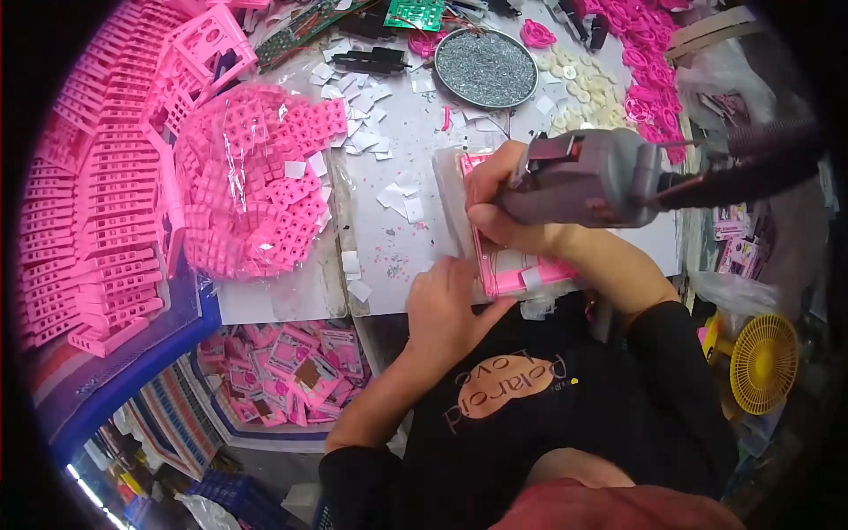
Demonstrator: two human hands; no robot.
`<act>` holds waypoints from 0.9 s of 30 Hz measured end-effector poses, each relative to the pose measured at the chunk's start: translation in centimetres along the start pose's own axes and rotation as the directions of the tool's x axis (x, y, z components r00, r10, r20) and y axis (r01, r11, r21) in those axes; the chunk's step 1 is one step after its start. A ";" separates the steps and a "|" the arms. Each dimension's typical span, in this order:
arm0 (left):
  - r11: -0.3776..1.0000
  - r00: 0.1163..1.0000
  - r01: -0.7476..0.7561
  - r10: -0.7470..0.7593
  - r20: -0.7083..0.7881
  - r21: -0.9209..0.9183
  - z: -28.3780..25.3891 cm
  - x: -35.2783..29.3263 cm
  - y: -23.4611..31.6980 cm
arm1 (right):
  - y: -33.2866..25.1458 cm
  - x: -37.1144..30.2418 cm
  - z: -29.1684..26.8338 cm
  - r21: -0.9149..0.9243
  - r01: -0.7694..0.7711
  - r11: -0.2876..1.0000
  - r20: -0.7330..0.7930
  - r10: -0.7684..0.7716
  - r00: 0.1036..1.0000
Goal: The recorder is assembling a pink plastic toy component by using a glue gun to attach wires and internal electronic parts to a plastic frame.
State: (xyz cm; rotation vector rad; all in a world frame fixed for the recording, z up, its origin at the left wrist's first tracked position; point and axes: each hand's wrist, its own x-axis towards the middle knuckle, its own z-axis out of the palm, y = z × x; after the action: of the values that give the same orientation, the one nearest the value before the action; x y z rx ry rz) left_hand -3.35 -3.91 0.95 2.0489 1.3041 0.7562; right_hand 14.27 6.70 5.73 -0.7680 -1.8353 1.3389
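A worker's right hand (508,199) closes around the front end of a grey handheld power tool (579,177), its fingers curled and the thumb pressed against the body, above a pink plastic casing (508,283) on a white worktable (389,283). The tool lies tilted, its rear toward the right and a dark cable (751,177) trailing from it; the hand hides its tip, so contact with the casing cannot be told.

The left hand (446,305) rests at the casing's near left corner, thumb stretched along the near edge and fingers bent by the left side. It touches the casing there, but whether it clamps the plastic or merely steadies it cannot be told. The casing sits at the table's near edge, directly in front of the worker's black shirt (601,353), with thin wires (508,258) visible inside its frame.

Beyond the hands stands a round dish (486,107) filled with small grey metal pieces (486,66). Cream-coloured round parts (579,79) lie to its right, loose white paper squares (362,137) to its left. A clear bag of pink parts (256,185) fills the table's left side, next to rows of stacked pink casings (97,203).
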 end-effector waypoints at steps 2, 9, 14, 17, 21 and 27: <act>0.999 0.999 -0.042 0.042 -0.005 -0.033 0.4 0.4 -0.1 | 1.1 0.2 0.6 0.047 0.067 0.997 -0.094 -0.063 0.994; 0.999 0.999 -0.034 0.034 0.031 -0.006 0.9 2.1 -0.5 | 0.8 2.0 -1.3 0.271 0.031 0.962 -0.221 0.030 0.975; 0.960 0.962 -0.269 0.263 0.077 0.082 -0.5 4.3 1.8 | -1.7 0.0 -6.0 0.315 0.310 0.897 -0.448 -0.147 0.882; 0.937 0.933 -0.334 0.313 0.179 0.104 0.5 4.9 1.8 | -3.6 -1.5 -7.6 -0.083 0.089 0.993 -0.497 -0.118 0.860; 0.983 0.989 -0.090 0.107 0.104 -0.158 -0.1 5.5 0.6 | -2.8 -6.8 -6.4 -0.506 -0.017 0.863 -0.437 -0.239 0.867; 0.775 0.907 0.414 -0.308 0.286 -0.477 -1.0 6.5 -0.2 | 1.7 -7.9 -1.6 -0.420 -0.132 0.898 -0.263 0.019 0.965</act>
State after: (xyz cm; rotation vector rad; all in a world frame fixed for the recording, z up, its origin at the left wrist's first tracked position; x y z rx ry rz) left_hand -1.83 2.26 2.43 1.3357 1.1668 0.6283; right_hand 20.11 1.71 2.76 -1.1971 -1.9297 0.8264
